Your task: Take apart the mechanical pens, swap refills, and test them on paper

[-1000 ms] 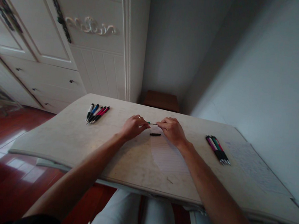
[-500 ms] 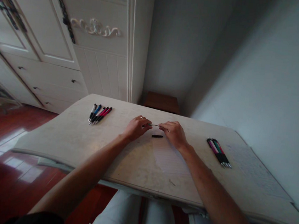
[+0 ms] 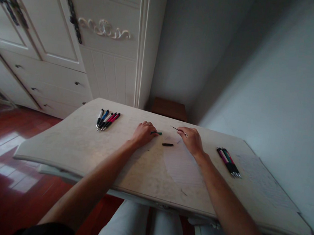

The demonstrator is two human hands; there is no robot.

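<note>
My left hand (image 3: 144, 132) rests low over the table, closed on a green pen barrel (image 3: 158, 133) whose end sticks out to the right. In my right hand (image 3: 190, 139) a thin pen refill (image 3: 176, 128) is pinched, its tip pointing left and away from me. The two parts are apart. Between and just in front of my hands lies a short black pen part (image 3: 168, 145). A lined sheet of paper (image 3: 183, 169) lies under and in front of my right hand.
On the white table (image 3: 73, 142), several pens (image 3: 107, 120) lie in a group at the left. Several more pens (image 3: 228, 162) lie side by side at the right, near a scribbled sheet (image 3: 265, 181). A white cabinet (image 3: 111, 71) stands behind on the left.
My hands have moved apart. The refill has come away from the green barrel, with my right hand drawn to the right. The view has shifted slightly.
</note>
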